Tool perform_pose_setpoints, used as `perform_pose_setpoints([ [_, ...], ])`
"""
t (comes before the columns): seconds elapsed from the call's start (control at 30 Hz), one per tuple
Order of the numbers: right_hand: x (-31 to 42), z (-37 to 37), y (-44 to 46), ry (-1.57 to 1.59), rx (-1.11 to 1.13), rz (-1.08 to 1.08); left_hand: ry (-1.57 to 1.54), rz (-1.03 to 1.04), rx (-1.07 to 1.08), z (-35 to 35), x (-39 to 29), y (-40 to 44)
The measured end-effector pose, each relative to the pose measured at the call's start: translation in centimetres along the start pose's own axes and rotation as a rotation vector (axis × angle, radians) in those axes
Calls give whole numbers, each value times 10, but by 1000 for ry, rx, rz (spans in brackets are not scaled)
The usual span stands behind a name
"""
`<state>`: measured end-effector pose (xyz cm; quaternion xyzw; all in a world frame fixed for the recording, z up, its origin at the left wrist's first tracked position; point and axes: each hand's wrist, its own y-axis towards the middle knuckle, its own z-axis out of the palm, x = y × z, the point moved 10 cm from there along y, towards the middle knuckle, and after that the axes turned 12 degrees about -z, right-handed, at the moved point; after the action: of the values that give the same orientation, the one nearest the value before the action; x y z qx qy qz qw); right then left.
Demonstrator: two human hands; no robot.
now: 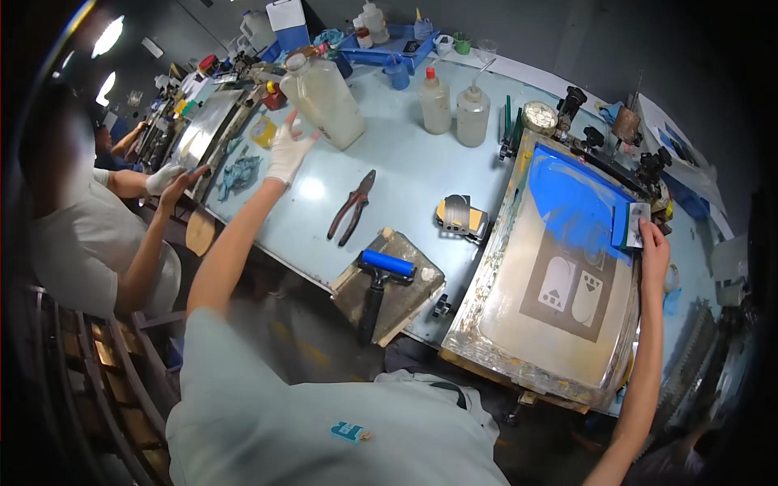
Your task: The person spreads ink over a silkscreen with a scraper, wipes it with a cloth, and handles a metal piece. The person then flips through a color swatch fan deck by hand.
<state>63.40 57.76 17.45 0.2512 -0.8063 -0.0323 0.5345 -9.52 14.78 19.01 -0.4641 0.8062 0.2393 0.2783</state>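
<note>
Blue roller [389, 263] lies across a stained board [409, 304] at the near edge of the table [405, 178], black handle toward me. To its right, the printing screen [506, 308] lies at a slant; its mesh shows a dark rectangle with two pale rounded shapes. Blue ink [563, 194] covers the far part of the mesh, smeared thin toward the rectangle.

Right hand [655, 243]: bare, closed on the squeegee [632, 225], at the right edge of the ink. Beyond the board, pliers [353, 212] lie with handles toward me.

Left hand [290, 154]: white-gloved, fingers spread wide, holding nothing, just beside the large cloudy jug [328, 101]; contact, cannot tell. Yellow tub [262, 131] and blue rag [239, 172] to its left. Farther right, red-capped bottle [435, 105] stands beside a spouted bottle [472, 117]. Blue tray [389, 55] at the far side.
</note>
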Motion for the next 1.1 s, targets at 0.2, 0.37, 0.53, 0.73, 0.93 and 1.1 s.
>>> perform_pose_setpoints([
  [0.2,5,-4,1,-88,35,16,131,50,-196,45,-20,60],
  [0.37,13,-2,0,-61,-12,52,130,98,-184,55,-27,82],
  [0.53,-7,-7,0,-60,-4,79,176,50,-205,72,-35,116],
  [0.73,-9,-15,-1,-136,4,63,57,-100,73,80,-31,137],
  [0.93,-4,-9,4,-177,5,-31,-435,-102,290,40,-104,14],
  [1.1,13,-4,1,-161,-24,-46,-498,367,816,-7,-320,-248],
])
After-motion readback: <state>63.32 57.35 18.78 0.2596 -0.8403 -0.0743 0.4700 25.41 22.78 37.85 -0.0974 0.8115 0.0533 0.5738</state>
